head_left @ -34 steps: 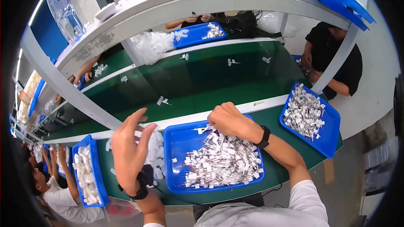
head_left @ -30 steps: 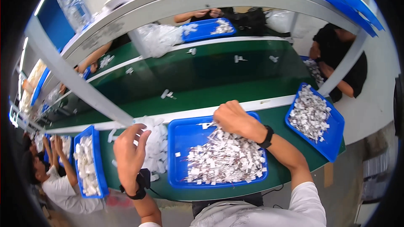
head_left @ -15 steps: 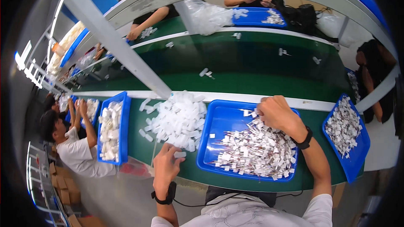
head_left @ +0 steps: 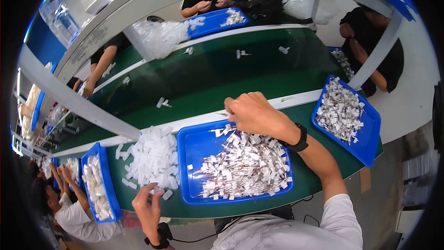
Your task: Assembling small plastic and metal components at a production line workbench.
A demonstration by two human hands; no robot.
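My left hand (head_left: pixel 147 207) is at the near edge of a pile of translucent white plastic caps (head_left: pixel 150 155), its fingers curled around one cap (head_left: pixel 158 191). Another loose cap (head_left: pixel 167 195) lies beside the fingertips. Above the far rim of a blue tray (head_left: pixel 192 141), my right hand (head_left: pixel 259 115) pinches a thin wired part (head_left: pixel 223 114) whose tip points left. Many similar parts with white ends (head_left: pixel 247 164) are heaped in that tray. Most of the pinched part is hidden by the fingers.
Beyond a white rail, a green conveyor belt (head_left: pixel 199 81) carries a few scattered pieces. A blue tray of white-ended parts (head_left: pixel 370 146) stands right, a blue bin of white pieces (head_left: pixel 102 180) left. A grey post (head_left: pixel 78 95) slants across the left. Co-workers sit around.
The view has swung, shifting the scene leftward. My right hand has risen from the heap to the tray's far rim, a thin part now showing in its fingers. My left hand still holds a cap.
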